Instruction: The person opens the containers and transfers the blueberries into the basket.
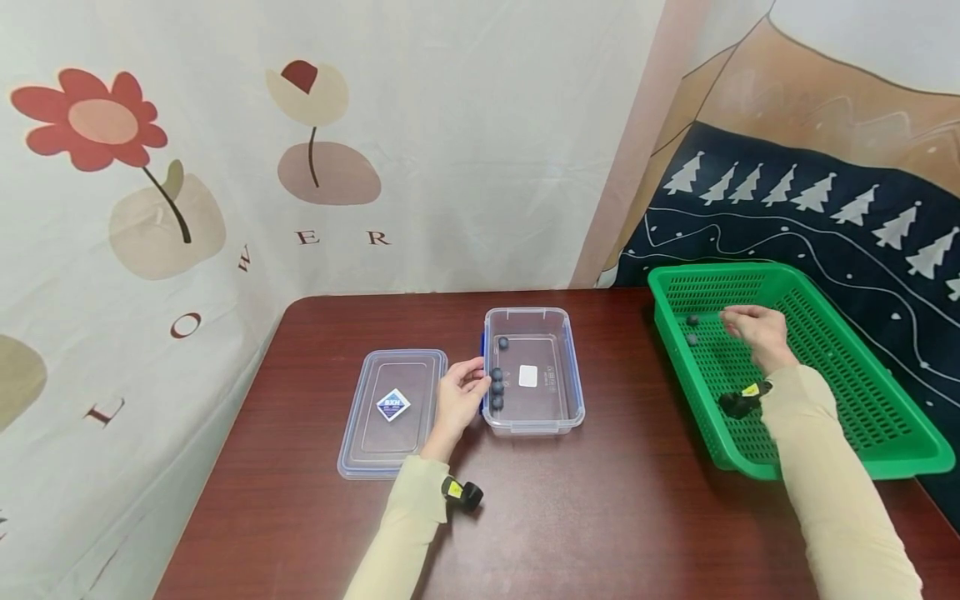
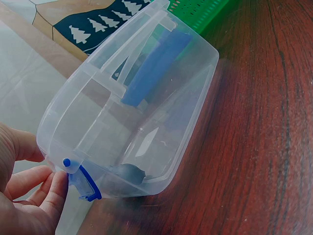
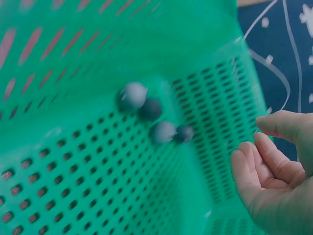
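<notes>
A clear plastic container (image 1: 566,392) stands open mid-table with several dark blue berries (image 1: 497,388) along its left wall. My left hand (image 1: 480,385) holds the container's left rim. In the left wrist view, thumb and fingers (image 2: 54,188) pinch that rim beside a blue clip (image 2: 84,185). My right hand (image 1: 731,321) hovers over the green basket (image 1: 847,375), fingers loosely curled and holding nothing. Two berries (image 1: 692,339) lie on the basket floor just left of it. In the right wrist view the hand (image 3: 254,142) is beside a blurred cluster of berries (image 3: 150,108).
The container's clear lid (image 1: 393,408) lies flat to the left of my left hand. The green basket overhangs the table's right side. Patterned cloth hangs behind the table and at the right.
</notes>
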The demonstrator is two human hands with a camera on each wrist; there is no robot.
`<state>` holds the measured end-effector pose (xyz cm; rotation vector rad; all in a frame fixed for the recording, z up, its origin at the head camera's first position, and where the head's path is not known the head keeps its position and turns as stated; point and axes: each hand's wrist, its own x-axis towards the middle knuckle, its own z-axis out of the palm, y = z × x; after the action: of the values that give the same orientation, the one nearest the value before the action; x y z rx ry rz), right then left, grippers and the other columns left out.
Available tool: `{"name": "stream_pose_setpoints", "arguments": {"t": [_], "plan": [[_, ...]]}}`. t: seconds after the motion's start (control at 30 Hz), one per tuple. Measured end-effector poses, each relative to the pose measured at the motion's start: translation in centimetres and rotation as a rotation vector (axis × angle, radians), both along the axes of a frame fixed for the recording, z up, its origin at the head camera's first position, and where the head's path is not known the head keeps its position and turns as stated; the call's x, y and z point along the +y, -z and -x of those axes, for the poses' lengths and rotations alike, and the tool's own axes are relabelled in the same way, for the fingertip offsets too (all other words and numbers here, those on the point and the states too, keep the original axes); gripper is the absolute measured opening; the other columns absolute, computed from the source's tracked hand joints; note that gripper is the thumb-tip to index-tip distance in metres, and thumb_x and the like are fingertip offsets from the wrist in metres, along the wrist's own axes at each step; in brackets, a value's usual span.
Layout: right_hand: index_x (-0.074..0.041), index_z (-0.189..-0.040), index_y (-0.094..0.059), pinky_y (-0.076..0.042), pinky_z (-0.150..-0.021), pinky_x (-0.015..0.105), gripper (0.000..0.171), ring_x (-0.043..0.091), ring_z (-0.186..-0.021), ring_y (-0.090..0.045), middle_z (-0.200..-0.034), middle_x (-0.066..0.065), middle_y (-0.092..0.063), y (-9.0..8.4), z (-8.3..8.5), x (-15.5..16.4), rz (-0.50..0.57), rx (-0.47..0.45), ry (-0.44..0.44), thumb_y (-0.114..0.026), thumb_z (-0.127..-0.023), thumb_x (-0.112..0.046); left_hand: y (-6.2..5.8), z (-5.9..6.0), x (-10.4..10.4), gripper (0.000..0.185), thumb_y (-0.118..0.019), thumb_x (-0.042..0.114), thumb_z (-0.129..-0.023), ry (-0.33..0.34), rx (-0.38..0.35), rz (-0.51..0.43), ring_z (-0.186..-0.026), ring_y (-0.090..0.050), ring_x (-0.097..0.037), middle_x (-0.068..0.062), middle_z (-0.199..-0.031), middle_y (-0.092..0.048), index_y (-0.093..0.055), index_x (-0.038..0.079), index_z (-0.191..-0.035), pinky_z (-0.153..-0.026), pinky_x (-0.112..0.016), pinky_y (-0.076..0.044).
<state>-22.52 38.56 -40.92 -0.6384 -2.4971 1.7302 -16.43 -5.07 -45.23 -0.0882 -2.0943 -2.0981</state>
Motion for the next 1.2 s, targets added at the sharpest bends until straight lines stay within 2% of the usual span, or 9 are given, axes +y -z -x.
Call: {"name": "stream_pose_setpoints", "arguments": {"t": [0.03,0.13,0.37,0.5,0.6,0.67,0.83,1.03,1.2], "plan": [[-0.004,-0.118,-0.054,-0.053,-0.081,0.019,0.035,-0.009,-0.073,-0.056,-0.077,-0.023,-0.053,-0.4,0.0,-0.2,-0.013,0.012,-0.029,-0.058,-0.091,-0.027,0.0,0.0,0.0,0.032,-0.057,-0.019,-0.077,0.000,0.000,-0.001,-0.094,-0.055,-0.045,-0.037,-0.102,-0.053,-0.054,-0.024,-0.108,-0.081,-0.022,-0.053],[-0.009,-0.111,-0.057,-0.052,-0.079,0.016,0.029,-0.009,-0.075,-0.057,-0.081,-0.022,-0.055,-1.5,0.1,-1.0,-0.016,0.050,-0.057,-0.061,-0.090,-0.029,0.0,0.0,0.0,0.032,-0.058,-0.019,-0.077,0.001,0.002,-0.003,-0.094,-0.055,-0.046,-0.037,-0.102,-0.053,-0.054,-0.024,-0.108,-0.083,-0.025,-0.054],[-0.022,-0.091,-0.063,-0.051,-0.067,0.009,0.003,-0.006,-0.070,-0.059,-0.079,-0.019,-0.059,-4.0,0.3,-3.5,0.062,0.178,-0.122,-0.063,-0.089,-0.020,-0.2,-0.1,0.0,0.032,-0.057,-0.019,-0.077,0.001,0.004,0.015,-0.095,-0.055,-0.046,-0.037,-0.102,-0.053,-0.054,-0.024,-0.108,-0.087,-0.041,-0.053],[-0.024,-0.082,-0.066,-0.052,-0.064,0.010,0.013,-0.004,-0.067,-0.061,-0.075,-0.017,-0.062,-5.0,0.7,-5.5,0.117,0.235,-0.141,-0.064,-0.088,-0.013,-0.3,-0.1,0.0,0.031,-0.057,-0.018,-0.078,-0.002,0.005,0.021,-0.094,-0.055,-0.047,-0.037,-0.101,-0.053,-0.054,-0.024,-0.108,-0.088,-0.045,-0.052],[-0.022,-0.083,-0.067,-0.052,-0.064,0.011,0.013,-0.003,-0.066,-0.062,-0.073,-0.016,-0.063,-5.4,1.0,-6.9,0.126,0.260,-0.157,-0.065,-0.087,-0.011,-0.3,-0.1,0.0,0.031,-0.058,-0.018,-0.078,-0.001,0.005,0.021,-0.094,-0.055,-0.047,-0.037,-0.100,-0.053,-0.054,-0.024,-0.108,-0.088,-0.046,-0.051],[-0.013,-0.090,-0.067,-0.053,-0.066,0.012,0.004,-0.002,-0.068,-0.062,-0.074,-0.016,-0.063,-5.6,1.2,-7.8,0.115,0.267,-0.177,-0.065,-0.087,-0.011,-0.3,-0.1,0.0,0.031,-0.057,-0.019,-0.078,0.001,0.006,0.017,-0.094,-0.055,-0.047,-0.037,-0.100,-0.053,-0.054,-0.024,-0.108,-0.088,-0.047,-0.051],[0.006,-0.106,-0.060,-0.053,-0.071,0.014,0.025,-0.002,-0.070,-0.062,-0.077,-0.017,-0.062,-5.9,1.4,-10.2,0.064,0.277,-0.228,-0.064,-0.088,-0.011,-0.3,-0.1,0.0,0.031,-0.057,-0.019,-0.078,0.007,0.010,0.014,-0.095,-0.055,-0.048,-0.038,-0.100,-0.052,-0.054,-0.025,-0.108,-0.089,-0.050,-0.049],[0.014,-0.113,-0.056,-0.053,-0.070,0.011,0.034,-0.001,-0.071,-0.058,-0.081,-0.012,-0.062,-5.7,1.3,-13.4,0.047,0.288,-0.299,-0.063,-0.089,-0.009,-0.3,-0.1,0.0,0.031,-0.057,-0.018,-0.078,0.011,0.007,0.015,-0.095,-0.055,-0.048,-0.038,-0.101,-0.052,-0.053,-0.025,-0.108,-0.089,-0.048,-0.050],[0.011,-0.112,-0.059,-0.051,-0.070,0.011,0.034,0.004,-0.073,-0.057,-0.087,-0.004,-0.062,-5.3,1.1,-15.8,-0.005,0.255,-0.348,-0.064,-0.088,-0.013,-0.2,0.0,0.0,0.031,-0.057,-0.018,-0.078,0.009,0.005,0.014,-0.095,-0.055,-0.047,-0.038,-0.101,-0.052,-0.054,-0.024,-0.108,-0.088,-0.045,-0.052]]}}
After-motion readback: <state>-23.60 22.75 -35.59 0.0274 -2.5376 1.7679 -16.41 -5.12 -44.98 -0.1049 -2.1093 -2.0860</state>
